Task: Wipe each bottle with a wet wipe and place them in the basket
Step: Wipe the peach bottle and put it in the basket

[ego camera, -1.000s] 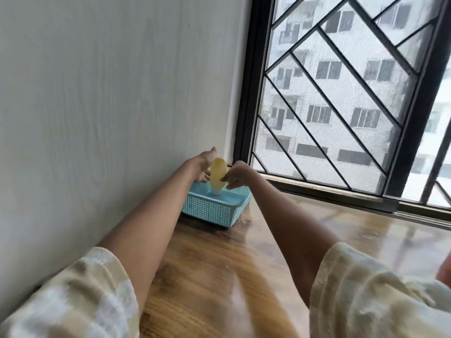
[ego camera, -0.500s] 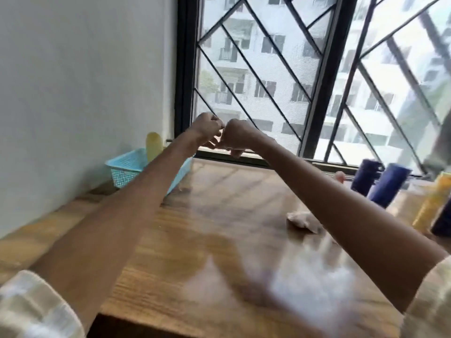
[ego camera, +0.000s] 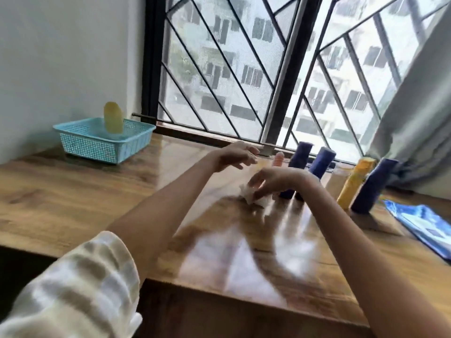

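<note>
right hand (ego camera: 271,181) pinching crumpled wet wipe (ego camera: 253,200) mid-frame, readying next wipe; left hand (ego camera: 234,156) hovering spread; yellow bottle (ego camera: 113,117) standing in basket (ego camera: 97,145) upper left

Blues and yellows on brown wood

At ten o'clock a light blue mesh-patterned basket (ego camera: 102,145) holds a pale yellow bottle (ego camera: 113,117); the table (ego camera: 73,203) is glossy brown with wood grain. Toward three o'clock stand dark blue bottles (ego camera: 299,154), a yellow bottle (ego camera: 353,185) and a small pinkish one (ego camera: 278,159). The wipe (ego camera: 253,200) is white. A blue packet (ego camera: 424,228) lies at four o'clock. The sleeve (ego camera: 80,289), at seven o'clock, is cream with faint beige checks. The window grille (ego camera: 219,45) is black.
</note>
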Demonstrator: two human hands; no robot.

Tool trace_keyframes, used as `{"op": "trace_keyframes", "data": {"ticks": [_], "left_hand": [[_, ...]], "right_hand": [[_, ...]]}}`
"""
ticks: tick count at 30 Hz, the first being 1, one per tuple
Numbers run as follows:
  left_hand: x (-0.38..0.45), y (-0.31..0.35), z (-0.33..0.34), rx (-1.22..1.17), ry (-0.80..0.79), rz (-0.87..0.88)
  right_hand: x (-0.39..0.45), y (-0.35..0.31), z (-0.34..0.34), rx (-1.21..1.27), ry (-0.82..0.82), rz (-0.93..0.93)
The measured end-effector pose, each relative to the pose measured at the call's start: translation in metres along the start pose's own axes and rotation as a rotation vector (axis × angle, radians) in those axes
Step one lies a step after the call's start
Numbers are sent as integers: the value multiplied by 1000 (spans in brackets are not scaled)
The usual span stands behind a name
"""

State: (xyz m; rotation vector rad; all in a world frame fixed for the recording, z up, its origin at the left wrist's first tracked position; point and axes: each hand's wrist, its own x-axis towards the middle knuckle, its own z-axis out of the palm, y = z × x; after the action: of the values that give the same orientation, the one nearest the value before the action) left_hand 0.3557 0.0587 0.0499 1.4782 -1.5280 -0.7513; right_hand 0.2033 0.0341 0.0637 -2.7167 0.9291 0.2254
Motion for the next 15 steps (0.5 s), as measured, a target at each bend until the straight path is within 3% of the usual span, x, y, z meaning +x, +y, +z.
{"op": "trace_keyframes", "data": {"ticks": [5,15], "left_hand": [[26,11,33,118,-93,-7],[32,-4,27,-105,-325,60]], "right_hand": [[0,21,12,66,74,-99],[-13,34,0,228,134,-219]]}}
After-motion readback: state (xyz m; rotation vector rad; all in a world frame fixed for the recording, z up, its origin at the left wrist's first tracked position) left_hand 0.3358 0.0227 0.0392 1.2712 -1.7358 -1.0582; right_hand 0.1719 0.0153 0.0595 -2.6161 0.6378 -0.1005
